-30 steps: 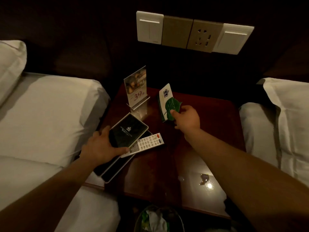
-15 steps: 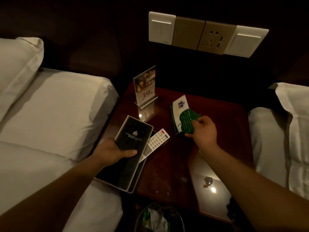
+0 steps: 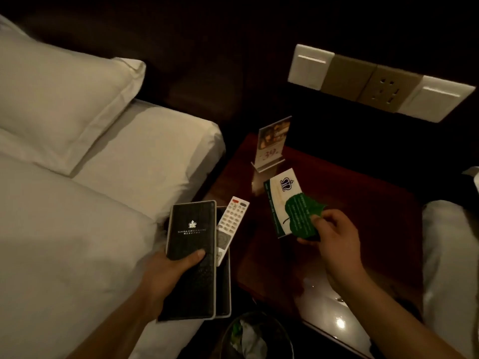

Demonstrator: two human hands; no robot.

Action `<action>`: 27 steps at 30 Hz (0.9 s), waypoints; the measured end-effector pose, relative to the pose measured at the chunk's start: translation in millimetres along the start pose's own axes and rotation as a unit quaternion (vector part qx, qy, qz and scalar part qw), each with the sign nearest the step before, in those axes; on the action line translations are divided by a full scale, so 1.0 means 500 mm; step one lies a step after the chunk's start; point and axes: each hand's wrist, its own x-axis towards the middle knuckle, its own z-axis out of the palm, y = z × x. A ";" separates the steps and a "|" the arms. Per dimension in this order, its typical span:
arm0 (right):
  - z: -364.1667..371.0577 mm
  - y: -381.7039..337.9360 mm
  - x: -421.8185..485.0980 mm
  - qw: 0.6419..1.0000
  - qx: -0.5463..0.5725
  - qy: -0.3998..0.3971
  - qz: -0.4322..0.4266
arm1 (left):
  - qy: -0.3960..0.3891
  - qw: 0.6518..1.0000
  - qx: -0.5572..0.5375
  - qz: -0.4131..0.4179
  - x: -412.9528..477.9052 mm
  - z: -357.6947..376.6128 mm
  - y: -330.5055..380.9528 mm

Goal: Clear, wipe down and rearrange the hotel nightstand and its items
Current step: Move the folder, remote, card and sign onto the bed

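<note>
My left hand (image 3: pixel 168 270) grips a stack of black hotel folders (image 3: pixel 191 257) with a white remote control (image 3: pixel 230 226) lying on top, lifted off the left edge of the dark red nightstand (image 3: pixel 363 216). My right hand (image 3: pixel 334 234) pinches a green leaf-shaped card (image 3: pixel 300 216) together with a white and green folded card (image 3: pixel 281 200), held above the nightstand's middle. An acrylic sign holder (image 3: pixel 272 145) stands upright at the nightstand's back left corner.
A white bed (image 3: pixel 77 203) with a pillow (image 3: pixel 57 99) lies to the left, another bed (image 3: pixel 451 268) to the right. Wall switches and a socket (image 3: pixel 375 81) sit above the nightstand. A waste bin (image 3: pixel 256 335) with rubbish stands below its front edge.
My left hand lifted the folders and remote off the nightstand and drew them toward the left bed. My right hand raised the cards. The view swung left.
</note>
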 end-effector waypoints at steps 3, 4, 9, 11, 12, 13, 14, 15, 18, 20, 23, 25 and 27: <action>0.064 -0.018 -0.027 0.999 -0.015 -0.050 -0.002 | 0.046 0.999 -0.017 0.000 -0.031 -0.071 -0.012; 0.088 -0.025 -0.036 0.998 -0.016 -0.066 -0.001 | 0.060 0.998 -0.021 0.001 -0.040 -0.095 -0.016; 0.216 -0.048 -0.092 0.990 -0.024 -0.138 0.011 | 0.123 0.990 -0.061 -0.004 -0.092 -0.209 -0.047; 0.266 -0.053 -0.117 0.986 -0.027 -0.163 0.016 | 0.144 0.987 -0.076 -0.018 -0.111 -0.250 -0.061; 0.290 -0.055 -0.128 0.984 -0.027 -0.173 0.017 | 0.155 0.984 -0.081 -0.025 -0.119 -0.270 -0.068; 0.314 -0.055 -0.139 0.982 -0.030 -0.183 0.019 | 0.166 0.982 -0.086 -0.032 -0.127 -0.292 -0.076; 0.337 -0.056 -0.150 0.981 -0.036 -0.192 0.019 | 0.178 0.979 -0.093 -0.036 -0.134 -0.314 -0.084; 0.358 -0.054 -0.161 0.979 -0.042 -0.201 0.019 | 0.188 0.976 -0.103 -0.039 -0.141 -0.337 -0.091; 0.420 -0.047 -0.194 0.973 -0.061 -0.222 0.018 | 0.222 0.965 -0.130 -0.047 -0.162 -0.411 -0.115; 0.464 -0.041 -0.218 0.968 -0.071 -0.239 0.012 | 0.259 0.954 -0.144 -0.048 -0.180 -0.464 -0.132; 0.541 -0.033 -0.257 0.959 -0.081 -0.272 0.002 | 0.299 0.939 -0.161 -0.050 -0.214 -0.547 -0.153; 0.600 -0.030 -0.287 0.950 -0.096 -0.298 -0.005 | 0.321 0.929 -0.173 -0.055 -0.237 -0.611 -0.169; 0.662 -0.029 -0.322 0.941 -0.105 -0.323 -0.012 | 0.343 0.920 -0.181 -0.059 -0.260 -0.678 -0.187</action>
